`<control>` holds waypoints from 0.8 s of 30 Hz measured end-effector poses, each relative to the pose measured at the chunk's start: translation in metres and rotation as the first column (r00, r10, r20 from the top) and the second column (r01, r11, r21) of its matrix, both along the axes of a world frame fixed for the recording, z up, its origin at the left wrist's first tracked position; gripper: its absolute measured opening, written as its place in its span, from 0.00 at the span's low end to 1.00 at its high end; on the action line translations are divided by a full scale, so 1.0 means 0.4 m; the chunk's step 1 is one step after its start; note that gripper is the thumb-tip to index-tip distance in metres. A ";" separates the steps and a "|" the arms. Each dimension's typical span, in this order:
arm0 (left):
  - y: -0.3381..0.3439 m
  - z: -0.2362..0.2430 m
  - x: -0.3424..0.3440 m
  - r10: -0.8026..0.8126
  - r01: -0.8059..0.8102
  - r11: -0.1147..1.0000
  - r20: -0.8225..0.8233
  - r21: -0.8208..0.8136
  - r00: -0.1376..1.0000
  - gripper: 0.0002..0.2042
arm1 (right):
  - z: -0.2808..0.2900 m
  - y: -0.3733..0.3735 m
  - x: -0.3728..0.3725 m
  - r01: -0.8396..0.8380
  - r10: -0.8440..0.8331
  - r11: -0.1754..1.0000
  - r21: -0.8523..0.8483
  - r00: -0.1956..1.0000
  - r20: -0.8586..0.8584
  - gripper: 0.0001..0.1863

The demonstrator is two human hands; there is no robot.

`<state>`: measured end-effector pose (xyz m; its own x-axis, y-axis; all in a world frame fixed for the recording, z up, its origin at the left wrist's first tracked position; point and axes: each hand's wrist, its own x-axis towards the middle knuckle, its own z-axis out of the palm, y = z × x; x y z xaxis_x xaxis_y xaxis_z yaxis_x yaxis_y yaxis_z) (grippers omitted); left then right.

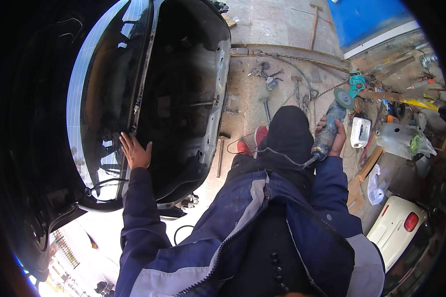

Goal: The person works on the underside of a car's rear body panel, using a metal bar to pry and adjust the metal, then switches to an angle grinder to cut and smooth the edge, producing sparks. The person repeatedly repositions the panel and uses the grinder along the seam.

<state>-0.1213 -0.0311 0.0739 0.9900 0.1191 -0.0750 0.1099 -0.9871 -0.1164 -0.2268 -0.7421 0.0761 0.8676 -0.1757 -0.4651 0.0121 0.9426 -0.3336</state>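
With its fingers stretched out, my left hand (136, 151) lies flat on the edge of a black car, between the rear window (101, 94) and the boot opening (178, 94). My right hand (338, 137) is wrapped round the body of an angle grinder (330, 129) beside my right thigh. The grinder's disc (344, 98) points away from me, toward the far right. Its cord (282, 153) runs from the near end across my legs. Whether the disc is spinning I cannot tell.
A hammer (220, 157) lies on the floor beside the bare boot rim (215, 101). Beyond my feet are a chain (327, 64), a metal beam (292, 53) and scattered tools. Cluttered to the right are a white container (360, 132), wood pieces (371, 163) and a cream car (396, 227).
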 end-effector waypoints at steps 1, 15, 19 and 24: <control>0.001 0.002 0.002 0.013 -0.013 1.000 -0.014 0.001 1.000 0.48 | 0.027 -0.004 0.010 0.006 -0.004 0.999 -0.054 1.000 0.031 0.26; 0.016 0.004 0.002 0.009 -0.010 0.997 -0.024 -0.072 1.000 0.48 | 0.033 0.189 0.153 -0.208 0.213 0.973 -0.098 0.976 0.046 0.26; 0.018 0.004 0.000 -0.012 0.011 0.998 -0.014 -0.057 1.000 0.48 | -0.032 0.239 0.168 -0.282 0.283 0.955 -0.097 0.959 0.003 0.27; 0.015 0.009 0.000 0.006 -0.008 0.998 -0.031 -0.064 0.999 0.47 | -0.094 0.257 0.191 -0.298 0.286 0.950 -0.098 0.950 -0.121 0.24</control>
